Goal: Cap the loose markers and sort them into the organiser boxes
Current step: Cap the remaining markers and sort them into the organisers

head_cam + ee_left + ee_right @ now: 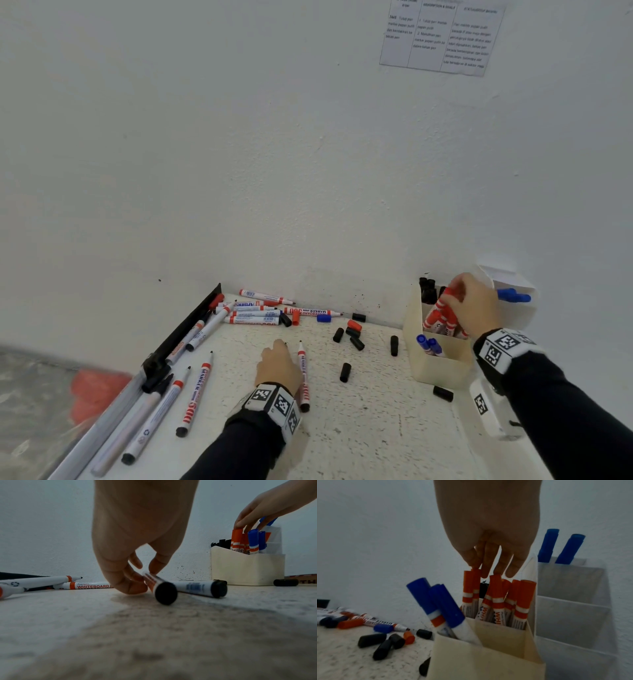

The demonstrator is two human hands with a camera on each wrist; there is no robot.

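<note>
Fingertips of the left hand (135, 536) pinch an uncapped white marker with a black end plug (161, 588) lying on the speckled pale tabletop (376, 428). Right hand (474, 305), fingers straight and slightly spread, touches the tops of the red-capped markers (498, 599) standing in the cream organiser box (486, 660); exact count unclear, six caps or more. Two blue-capped markers (440, 604) stand in the compartment nearer the wrist, two more (559, 547) in the white organiser box (570, 615) beyond the right hand. Loose black caps (356, 342), around eight, lie between the hands, with two red and one blue. Plain white wall (239, 154) behind; printed sheet (442, 37) above the right hand.
</note>
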